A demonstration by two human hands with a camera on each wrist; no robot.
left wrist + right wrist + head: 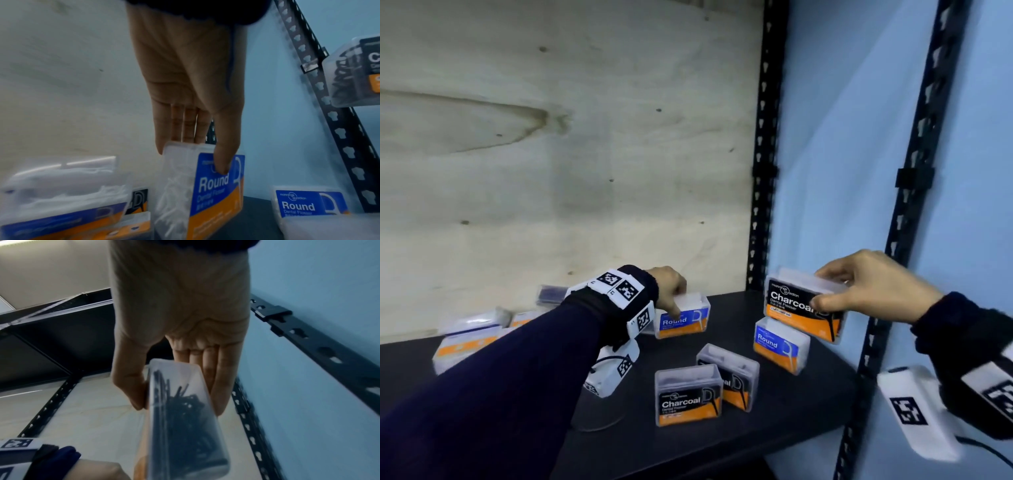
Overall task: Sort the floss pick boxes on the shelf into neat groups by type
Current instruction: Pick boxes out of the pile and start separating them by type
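- Holding two boxes at once, the person has both hands occupied — neither is free to steady a box that tips.
- Right hand (pixel 873 286): thumb and fingers pinch a Charcoal box (pixel 803 308), lifted clear above the right end of the shelf (pixel 774 442). It hangs directly over a Round box (pixel 779 344) standing below. Risk: a slip on the smooth plastic would likely drop it onto that box and knock it toward the near right edge.
- Left hand (pixel 671 286): fingers curl over the top of a second Round box (pixel 683 320) at the far middle of the shelf, thumb on its label. Whether its base is on the shelf cannot be confirmed.
- Two Charcoal boxes (pixel 688 395) stand near the middle, one just behind the other. Risk: setting the lifted box down carelessly beside them could topple the pair.
- Blurred boxes (pixel 470 337) at the left lie in a loose heap — their labels are hard to read, so missorting is possible.
- The left forearm crosses low over the shelf; a sweep could probably drag nearby boxes.
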